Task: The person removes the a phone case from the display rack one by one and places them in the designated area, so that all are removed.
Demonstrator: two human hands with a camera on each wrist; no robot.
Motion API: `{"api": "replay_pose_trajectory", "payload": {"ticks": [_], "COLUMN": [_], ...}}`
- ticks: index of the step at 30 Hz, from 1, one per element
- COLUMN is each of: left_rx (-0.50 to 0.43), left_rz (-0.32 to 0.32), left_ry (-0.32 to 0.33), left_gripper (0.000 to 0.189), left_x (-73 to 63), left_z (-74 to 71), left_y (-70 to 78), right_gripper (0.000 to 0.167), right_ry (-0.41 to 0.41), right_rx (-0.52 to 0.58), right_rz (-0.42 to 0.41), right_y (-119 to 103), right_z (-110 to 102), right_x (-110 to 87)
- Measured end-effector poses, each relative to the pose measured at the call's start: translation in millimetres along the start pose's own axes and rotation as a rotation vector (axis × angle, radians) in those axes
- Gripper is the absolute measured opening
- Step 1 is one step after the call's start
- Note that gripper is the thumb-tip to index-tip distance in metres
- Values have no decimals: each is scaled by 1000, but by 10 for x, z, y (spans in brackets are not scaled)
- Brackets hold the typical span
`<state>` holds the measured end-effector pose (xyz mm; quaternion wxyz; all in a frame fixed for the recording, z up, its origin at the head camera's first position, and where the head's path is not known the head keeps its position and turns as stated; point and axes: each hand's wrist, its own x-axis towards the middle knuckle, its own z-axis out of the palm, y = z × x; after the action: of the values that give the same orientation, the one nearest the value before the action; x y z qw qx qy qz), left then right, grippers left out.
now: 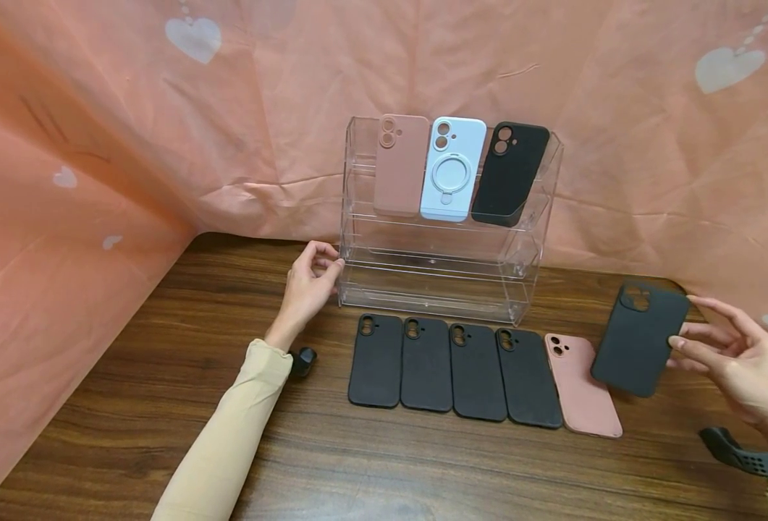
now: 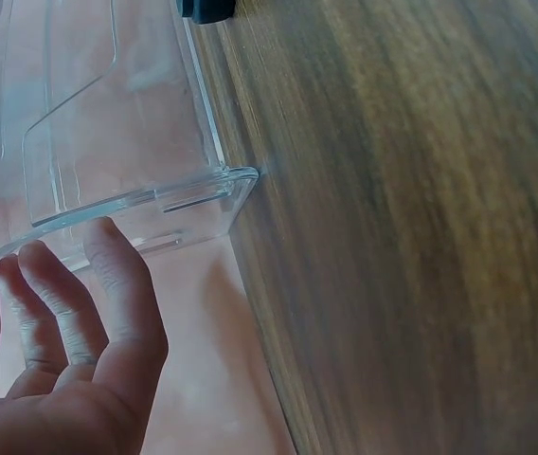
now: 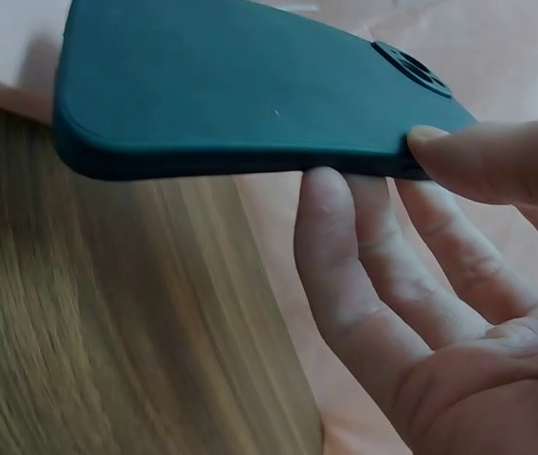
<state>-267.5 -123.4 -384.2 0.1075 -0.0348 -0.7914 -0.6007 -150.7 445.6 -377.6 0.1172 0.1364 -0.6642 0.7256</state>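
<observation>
Now R hand [image 1: 745, 358] pinches blk case [image 1: 640, 344] by edge; L hand [image 1: 310, 286] w/ loosely bent fingers @ clear stand [image 1: 436, 278].

– What's behind the table [image 1: 129, 405]?
– A creased peach-pink fabric backdrop [image 1: 279, 123], running along the left side too.
– Any pattern?
– Pale hearts [image 1: 193, 40]: 2 large at the back, each under a dotted string [image 1: 758, 30], and 2 small at left.
– And the table's surface?
– Brown wood grain, darker streaks, a pale sheen toward the near edge.
</observation>
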Motion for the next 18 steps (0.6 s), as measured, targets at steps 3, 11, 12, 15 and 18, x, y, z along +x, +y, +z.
{"api": "replay_pose_trajectory", "payload": {"ticks": [3,11,12,15,18], "left_rx": [3,0,-1,3,6], "left_rz": [-3,-13,-13,-11,-12], "left_ry": [-2,0,0,-2,-1], "left_gripper": [18,18,18,18,18], "left_x": [-3,-5,-4,-4,-4], "left_z": [-1,8,9,6,3], "left_y": [7,24,22,15,6], "right_gripper": [72,72,73,74,75], "right_ry": [-60,-211,-231,-285,-324], "right_rx": [34,92,83,8,-83], "right_rz": [15,107,128,189,249], "right_y": [28,109,116,120,113], "right_z": [-111,-402,-431,-503,-558], "right_x": [-12,-45,-42,-24,-1]}}
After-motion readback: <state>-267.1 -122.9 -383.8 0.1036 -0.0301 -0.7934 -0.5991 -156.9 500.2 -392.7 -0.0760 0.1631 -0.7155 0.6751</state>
